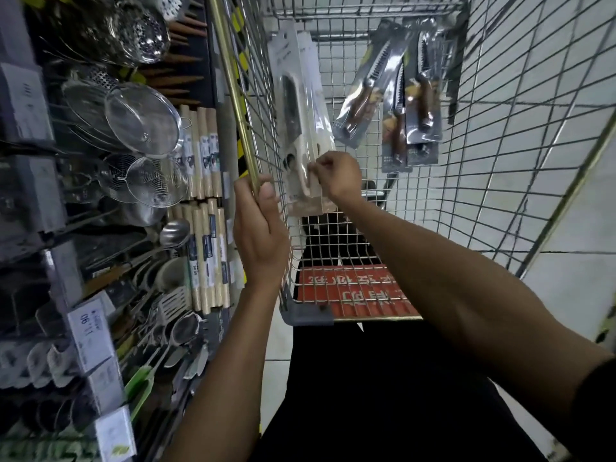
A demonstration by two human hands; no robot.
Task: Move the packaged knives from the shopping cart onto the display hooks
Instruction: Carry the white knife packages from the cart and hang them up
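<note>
I look down into a wire shopping cart (500, 145). A stack of pale cream knife packages (301, 105) leans against the cart's left wall. My right hand (336, 176) reaches into the cart and pinches the near end of that stack. My left hand (260, 235) grips the brass top rail (233, 95) of the cart's left side. Further in, several dark packaged serrated knives with brown handles (396, 95) lie on the cart floor. The display hooks (100, 228) are on the left, crowded with utensils.
The shelf at left holds metal strainers (143, 118), skimmers, rolling pins (205, 151), ladles and price tags (90, 331). A red sign (350, 288) lies on the cart's near flap. White tiled floor surrounds the cart on the right.
</note>
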